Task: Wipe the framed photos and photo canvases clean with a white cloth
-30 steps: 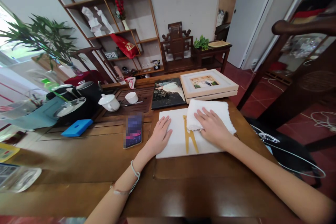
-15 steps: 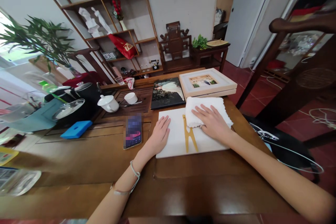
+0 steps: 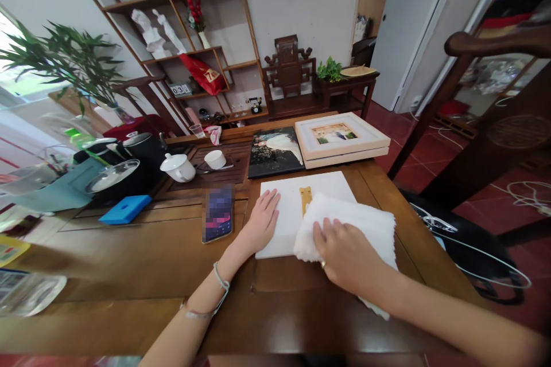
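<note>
A white board (image 3: 287,206), a picture frame lying face down with a yellow stand (image 3: 305,198) on its back, rests on the wooden table (image 3: 129,252). My left hand (image 3: 261,222) lies flat on its left edge, fingers stretched out. My right hand (image 3: 342,252) presses flat on a white cloth (image 3: 370,223) that covers the board's near right corner and hides most of the stand.
Behind the board lie a dark photo print (image 3: 275,151) and a stack of framed pictures (image 3: 341,137). A phone (image 3: 218,212) sits left of my left hand. A tea tray with a white teapot (image 3: 178,167), cup (image 3: 214,159), pots and a blue block (image 3: 125,209) fills the left. A chair (image 3: 495,126) stands right.
My right hand has dragged the cloth from the board's far right part toward me, to its near right corner. My left hand has stayed put.
</note>
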Tool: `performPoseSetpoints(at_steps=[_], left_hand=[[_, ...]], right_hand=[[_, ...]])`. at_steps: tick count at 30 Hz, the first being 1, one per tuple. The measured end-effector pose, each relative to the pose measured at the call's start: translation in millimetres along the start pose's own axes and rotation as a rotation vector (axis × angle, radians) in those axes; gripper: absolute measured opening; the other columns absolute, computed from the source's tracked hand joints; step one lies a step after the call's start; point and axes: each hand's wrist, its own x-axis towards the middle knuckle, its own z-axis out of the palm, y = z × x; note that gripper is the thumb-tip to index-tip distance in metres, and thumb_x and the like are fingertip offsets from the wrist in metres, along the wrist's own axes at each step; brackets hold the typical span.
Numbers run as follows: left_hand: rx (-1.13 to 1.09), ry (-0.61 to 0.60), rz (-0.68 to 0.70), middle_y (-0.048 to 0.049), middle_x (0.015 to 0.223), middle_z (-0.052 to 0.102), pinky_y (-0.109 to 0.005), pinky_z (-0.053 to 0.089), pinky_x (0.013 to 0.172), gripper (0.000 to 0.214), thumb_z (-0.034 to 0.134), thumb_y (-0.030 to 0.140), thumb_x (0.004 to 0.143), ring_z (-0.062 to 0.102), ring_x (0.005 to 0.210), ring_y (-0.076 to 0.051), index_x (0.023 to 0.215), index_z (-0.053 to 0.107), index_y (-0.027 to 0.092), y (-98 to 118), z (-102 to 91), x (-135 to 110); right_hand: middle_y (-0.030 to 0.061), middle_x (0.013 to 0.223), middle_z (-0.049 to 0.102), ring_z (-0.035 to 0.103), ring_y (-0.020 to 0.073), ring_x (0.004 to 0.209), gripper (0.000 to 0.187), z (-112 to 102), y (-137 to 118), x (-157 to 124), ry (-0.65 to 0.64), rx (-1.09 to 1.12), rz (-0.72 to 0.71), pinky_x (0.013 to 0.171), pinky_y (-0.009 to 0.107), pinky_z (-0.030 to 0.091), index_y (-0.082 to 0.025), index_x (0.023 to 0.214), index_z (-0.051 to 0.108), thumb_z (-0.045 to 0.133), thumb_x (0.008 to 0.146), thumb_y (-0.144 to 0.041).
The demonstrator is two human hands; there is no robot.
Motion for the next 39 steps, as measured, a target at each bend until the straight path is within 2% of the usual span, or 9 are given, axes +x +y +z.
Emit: performPoseSetpoints(at_steps=[4,7,11,15,18,24,28,35,39], left_hand=[[-0.005,0.002,0.006,-0.0155,0.151,0.037,-0.055,0.026,0.116,0.046,0.030,0.028,0.099,0.026,0.144,-0.028,0.143,0.039,0.015,0,-1.5,0],[-0.005,-0.003,-0.003,-0.0165,0.151,0.037,-0.053,0.026,0.117,0.046,0.031,0.028,0.099,0.026,0.144,-0.028,0.142,0.041,0.013,1,-1.8,1],[-0.004,-0.012,-0.012,-0.0170,0.151,0.036,-0.051,0.024,0.118,0.047,0.031,0.027,0.098,0.025,0.144,-0.028,0.142,0.041,0.011,2,-1.8,1],[-0.019,-0.022,0.010,-0.0178,0.152,0.035,-0.053,0.022,0.118,0.048,0.030,0.025,0.098,0.023,0.145,-0.030,0.142,0.040,0.010,-2,-1.9,0],[-0.048,-0.020,0.044,-0.0172,0.152,0.035,-0.055,0.024,0.117,0.048,0.034,0.024,0.096,0.023,0.145,-0.030,0.142,0.040,0.014,-6,-1.8,-1],[-0.071,0.034,0.025,-0.0160,0.150,0.039,-0.053,0.026,0.117,0.045,0.030,0.025,0.098,0.027,0.144,-0.027,0.140,0.043,0.015,-7,0.7,1],[-0.106,0.068,0.016,-0.0136,0.146,0.046,-0.053,0.030,0.115,0.043,0.032,0.025,0.098,0.035,0.140,-0.025,0.137,0.048,0.017,-9,1.1,3],[-0.211,0.113,0.008,-0.0134,0.139,0.055,-0.053,0.034,0.111,0.039,0.035,0.025,0.097,0.046,0.133,-0.026,0.129,0.057,0.018,-16,-4.9,6],[-0.204,0.111,0.022,-0.0127,0.138,0.056,-0.053,0.034,0.111,0.038,0.037,0.026,0.097,0.046,0.133,-0.026,0.129,0.057,0.020,-14,-8.1,6]], right_hand=[[0.0214,0.125,0.061,0.058,0.0345,0.114,0.055,12,43,25,0.081,0.163,0.075,0.088,0.045,0.052,-0.006,0.129,0.056,0.054,0.074,-0.012],[0.0201,0.142,0.048,0.041,0.0343,0.133,0.064,27,60,37,0.139,0.179,0.124,0.109,0.048,0.036,-0.005,0.137,0.048,0.052,0.073,-0.008],[0.0232,0.142,0.047,0.037,0.0370,0.135,0.062,35,40,32,0.182,0.152,0.070,0.111,0.051,0.032,-0.002,0.137,0.048,0.051,0.075,-0.008],[0.0261,0.139,0.049,0.038,0.0364,0.135,0.056,28,7,16,0.251,0.170,-0.222,0.110,0.051,0.032,-0.002,0.133,0.050,0.051,0.078,-0.011],[0.0237,0.139,0.050,0.036,0.0337,0.136,0.057,23,6,15,0.245,0.273,-0.404,0.111,0.051,0.031,-0.005,0.133,0.051,0.053,0.076,-0.012],[0.0142,0.145,0.047,0.031,0.0313,0.140,0.066,30,42,30,0.212,0.307,-0.149,0.112,0.056,0.025,-0.012,0.135,0.052,0.049,0.071,-0.001],[0.0183,0.145,0.046,0.029,0.0369,0.140,0.060,33,33,32,0.246,0.194,-0.016,0.113,0.061,0.020,-0.006,0.136,0.050,0.046,0.076,-0.003],[0.0263,0.135,0.052,0.038,0.0366,0.134,0.047,27,-32,11,0.353,0.146,-0.371,0.110,0.058,0.029,0.002,0.130,0.052,0.040,0.090,-0.017],[0.0247,0.134,0.055,0.038,0.0336,0.134,0.048,25,-26,10,0.325,0.239,-0.430,0.112,0.057,0.027,0.000,0.130,0.053,0.044,0.085,-0.016]])
